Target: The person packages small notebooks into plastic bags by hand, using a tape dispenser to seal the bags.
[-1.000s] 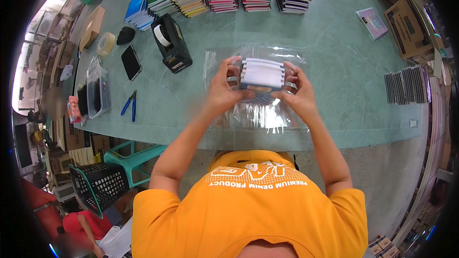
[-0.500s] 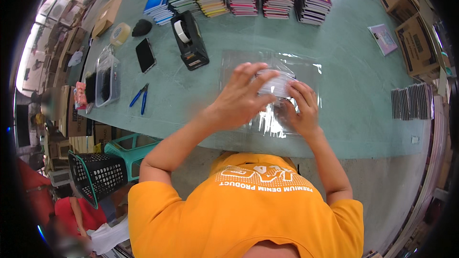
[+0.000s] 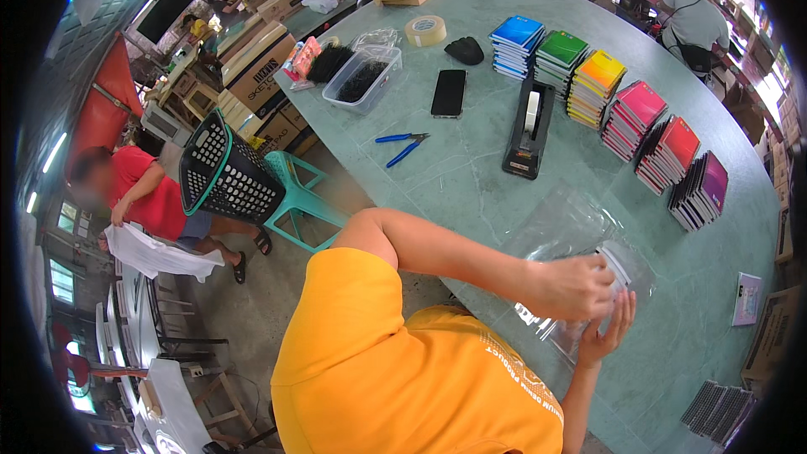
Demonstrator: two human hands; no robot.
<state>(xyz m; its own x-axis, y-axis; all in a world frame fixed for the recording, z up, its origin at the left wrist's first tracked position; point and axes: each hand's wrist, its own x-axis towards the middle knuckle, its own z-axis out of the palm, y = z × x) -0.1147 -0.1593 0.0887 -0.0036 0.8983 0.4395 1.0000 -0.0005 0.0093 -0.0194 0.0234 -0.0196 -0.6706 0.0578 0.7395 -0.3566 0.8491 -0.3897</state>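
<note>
A clear plastic sheet or bag (image 3: 542, 227) lies on the green table, glossy and wrinkled. Under or inside it is a small stack with white, layered edges (image 3: 618, 262), partly covered by my hands. My left hand (image 3: 570, 287) bends over the near side of this stack, its fingers curled together at the plastic. Whatever those fingertips pinch is hidden. Close beside it, my right hand (image 3: 612, 329) rests against the stack's near right side with the fingers stretched upward, slightly apart.
Coloured notebook stacks (image 3: 636, 118) line the far side, near a black tape dispenser (image 3: 528, 130). Leftward lie a phone (image 3: 449, 93), blue cutters (image 3: 403, 147), a tape roll (image 3: 425, 30) and a plastic tub (image 3: 363, 80). More notebooks (image 3: 717, 412) sit at right. A person in red (image 3: 151, 189) stands left.
The view has swung left, bringing the room and co-workers into sight. My left hand, earlier spread over the stack, now has its fingers curled; my right hand's fingers have straightened.
</note>
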